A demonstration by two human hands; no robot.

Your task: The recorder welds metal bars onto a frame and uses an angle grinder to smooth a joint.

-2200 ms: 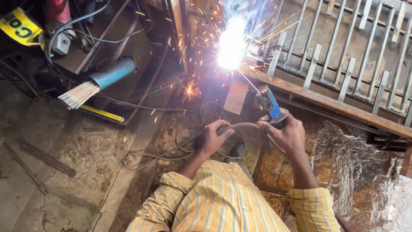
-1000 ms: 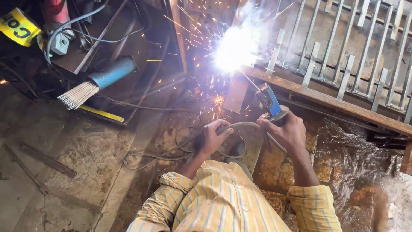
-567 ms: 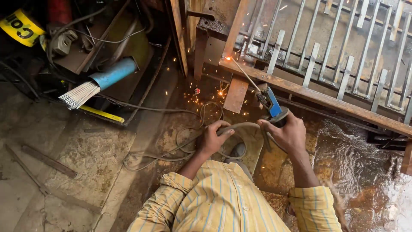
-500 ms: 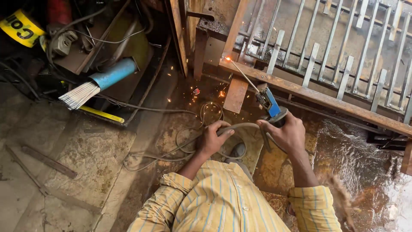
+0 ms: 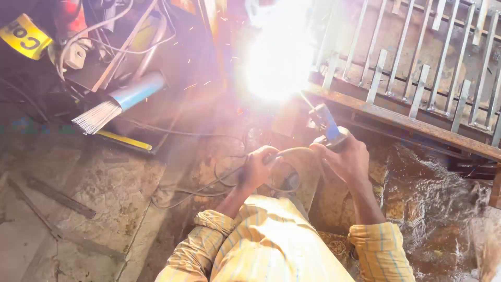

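Note:
My right hand grips a blue welding electrode holder, whose thin rod runs up-left into a blinding white arc. The arc burns at the left end of a rusty steel frame with many upright bars. My left hand is closed around the grey welding cable, which loops across to the holder. Yellow striped sleeves cover both forearms. The glare hides the joint itself.
A blue pack of welding rods lies at the left, bare tips fanned out. White cables and a yellow tag sit at the top left. Thin wires coil on the stone floor. Flat metal strips lie left. Wet ground at right.
The arc was out half a second ago; it now burns brightly at the frame's left end. Both hands have kept nearly the same position.

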